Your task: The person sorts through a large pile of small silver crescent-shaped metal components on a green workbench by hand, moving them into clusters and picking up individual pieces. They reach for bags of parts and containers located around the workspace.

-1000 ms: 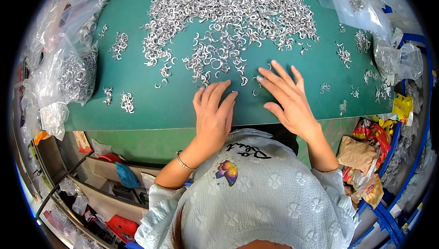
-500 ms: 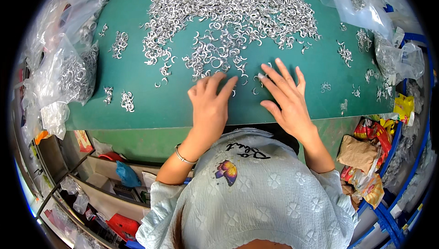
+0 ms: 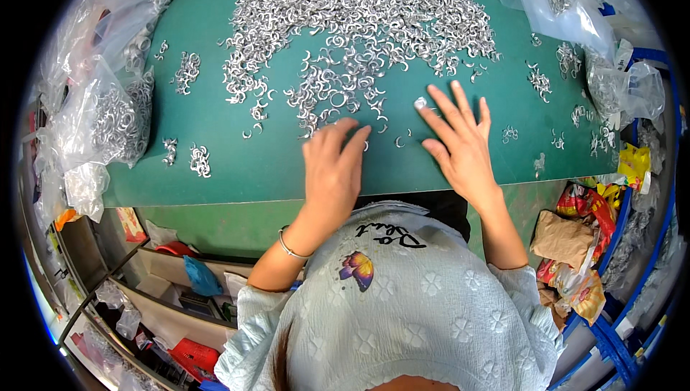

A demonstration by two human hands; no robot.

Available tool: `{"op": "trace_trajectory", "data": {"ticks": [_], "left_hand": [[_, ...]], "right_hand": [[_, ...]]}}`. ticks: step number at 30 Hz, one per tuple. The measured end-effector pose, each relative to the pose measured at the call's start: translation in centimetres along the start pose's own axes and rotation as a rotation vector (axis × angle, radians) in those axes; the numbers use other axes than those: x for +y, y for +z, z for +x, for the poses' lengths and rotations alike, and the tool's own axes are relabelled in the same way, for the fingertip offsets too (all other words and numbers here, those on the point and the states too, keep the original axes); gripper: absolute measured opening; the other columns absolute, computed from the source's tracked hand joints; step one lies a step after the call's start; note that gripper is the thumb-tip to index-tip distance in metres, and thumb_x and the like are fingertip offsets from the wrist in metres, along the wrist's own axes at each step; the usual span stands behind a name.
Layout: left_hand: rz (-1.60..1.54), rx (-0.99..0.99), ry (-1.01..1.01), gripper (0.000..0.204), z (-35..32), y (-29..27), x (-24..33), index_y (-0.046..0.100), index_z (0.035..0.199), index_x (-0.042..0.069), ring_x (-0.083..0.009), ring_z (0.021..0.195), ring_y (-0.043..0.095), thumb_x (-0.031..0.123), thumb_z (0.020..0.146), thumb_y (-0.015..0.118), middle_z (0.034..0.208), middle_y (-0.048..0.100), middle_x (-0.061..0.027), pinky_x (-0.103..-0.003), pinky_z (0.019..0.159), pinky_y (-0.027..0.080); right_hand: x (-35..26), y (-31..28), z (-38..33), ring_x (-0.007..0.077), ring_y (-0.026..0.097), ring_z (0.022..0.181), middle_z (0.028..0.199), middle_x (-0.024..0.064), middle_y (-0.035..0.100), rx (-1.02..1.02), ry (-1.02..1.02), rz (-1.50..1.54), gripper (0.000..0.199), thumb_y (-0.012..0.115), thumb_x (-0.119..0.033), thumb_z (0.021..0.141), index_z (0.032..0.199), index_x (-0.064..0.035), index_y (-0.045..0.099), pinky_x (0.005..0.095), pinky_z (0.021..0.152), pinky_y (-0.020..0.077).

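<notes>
Many small silvery crescent-shaped metal pieces (image 3: 345, 14) lie heaped on the green tabletop (image 3: 237, 179), with a looser cluster (image 3: 334, 82) spread out on the near side. At that cluster's near edge, my left hand (image 3: 332, 164) rests palm down, fingers bent and thumb apart from them; its palm and what may lie beneath are hidden. My right hand (image 3: 463, 148) is over the table to the right, fingers spread. A whitish patch shows at one of its fingertips, with a small shiny bit beside it. Between my hands lie a few loose crescents (image 3: 399, 141).
Clear plastic bags of metal pieces (image 3: 118, 118) stand at the left edge, and another bag (image 3: 611, 89) at the right. Small groups of pieces (image 3: 200, 161) dot both sides. Below the table's near edge are shelves with a red basket (image 3: 194, 356) and crumpled wrappers (image 3: 564, 238).
My right hand has shifted a little right and away from me, its fingers spreading wider. My left hand has moved only slightly, staying by the loose cluster.
</notes>
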State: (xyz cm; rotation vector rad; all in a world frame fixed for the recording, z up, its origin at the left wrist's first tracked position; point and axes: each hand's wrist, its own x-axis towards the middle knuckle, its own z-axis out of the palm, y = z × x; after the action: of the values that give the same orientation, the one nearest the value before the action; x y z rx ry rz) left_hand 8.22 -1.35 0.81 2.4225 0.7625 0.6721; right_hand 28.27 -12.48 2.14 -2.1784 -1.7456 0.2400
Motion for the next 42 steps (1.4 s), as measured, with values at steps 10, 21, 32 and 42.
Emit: {"op": "trace_trajectory", "data": {"ticks": [10,21,32,42], "left_hand": [[-0.125,-0.173,0.095,0.049,0.2,0.9,1.2,0.061,0.117,-0.002,-0.0356,0.114,0.053,-0.013,0.07,0.053,0.128,0.056,-0.0156,-0.043,0.094,0.044],[-0.082,-0.107,-0.085,0.043,-0.3,0.4,1.8,0.06,0.121,0.002,-0.0298,0.103,0.052,0.002,0.079,0.07,0.115,0.055,-0.0126,-0.04,0.087,0.039],[-0.044,-0.082,-0.063,0.037,-0.4,0.6,1.2,0.064,0.115,0.008,-0.0258,0.095,0.052,0.003,0.079,0.071,0.11,0.054,-0.0094,-0.038,0.08,0.038],[-0.13,-0.075,-0.061,0.031,-0.9,0.6,0.7,0.063,0.11,0.002,-0.0269,0.091,0.054,-0.001,0.079,0.069,0.109,0.055,-0.0108,-0.038,0.079,0.04]], "right_hand": [[-0.9,0.0,-1.5,0.0391,0.021,0.145,0.153,0.0101,0.035,0.005,0.081,-0.025,0.055,0.071,-0.024,0.081,0.134,-0.0176,0.057,0.0663,0.109,0.0132],[0.2,-0.3,-1.0,0.0376,0.02,0.146,0.154,0.0084,0.034,0.01,0.1,-0.092,0.055,0.07,-0.026,0.082,0.135,-0.0181,0.056,0.0676,0.109,0.0126],[-0.7,-0.5,-1.0,0.0363,0.021,0.145,0.154,0.0076,0.033,-0.075,0.034,-0.111,0.059,0.072,-0.031,0.08,0.135,-0.0205,0.056,0.0694,0.108,0.0157],[-3.3,0.5,1.4,0.0395,0.017,0.145,0.155,0.0084,0.03,-0.168,-0.137,0.073,0.063,0.073,-0.037,0.079,0.136,-0.019,0.055,0.0689,0.109,0.0133]]}}
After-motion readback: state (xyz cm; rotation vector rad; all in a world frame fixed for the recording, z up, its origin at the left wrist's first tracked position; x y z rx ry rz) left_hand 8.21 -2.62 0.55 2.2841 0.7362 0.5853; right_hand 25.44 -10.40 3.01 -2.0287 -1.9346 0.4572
